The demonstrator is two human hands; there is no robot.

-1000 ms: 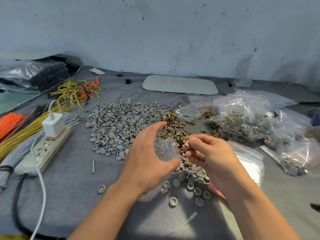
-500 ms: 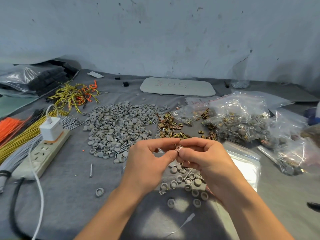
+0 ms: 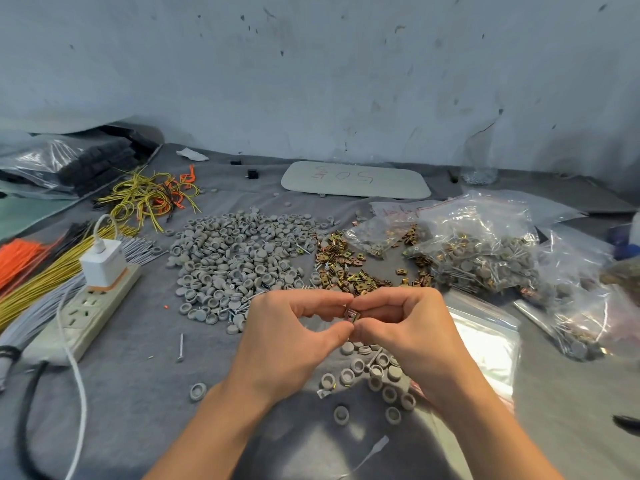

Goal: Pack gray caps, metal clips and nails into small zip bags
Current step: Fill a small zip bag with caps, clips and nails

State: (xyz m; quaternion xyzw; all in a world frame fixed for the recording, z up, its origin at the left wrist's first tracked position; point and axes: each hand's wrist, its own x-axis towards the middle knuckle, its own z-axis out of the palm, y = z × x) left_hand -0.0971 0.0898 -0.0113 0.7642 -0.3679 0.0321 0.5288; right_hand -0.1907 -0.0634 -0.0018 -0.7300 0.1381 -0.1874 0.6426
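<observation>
My left hand (image 3: pixel 291 341) pinches the mouth of a small clear zip bag (image 3: pixel 323 322), which shows only faintly between thumb and forefinger. My right hand (image 3: pixel 412 327) meets it fingertip to fingertip and pinches a small metal clip (image 3: pixel 352 315) at the bag's opening. Behind the hands lies a broad heap of gray caps (image 3: pixel 239 258), with a pile of brass-coloured metal clips (image 3: pixel 343 268) to its right. Nails (image 3: pixel 239 305) lie along the heap's near edge. Several loose caps (image 3: pixel 375 375) are scattered under my wrists.
Filled plastic bags (image 3: pixel 485 251) crowd the right side, with a stack of empty zip bags (image 3: pixel 485 341) in front of them. A power strip (image 3: pixel 79 313) with a charger, its cables and bundles of wires (image 3: pixel 41 282) fill the left. One nail (image 3: pixel 180 348) lies alone.
My hands have come together. The right hand has brought the clip up to the mouth of the bag held by the left, whose fingers have closed from a wide hold to a pinch.
</observation>
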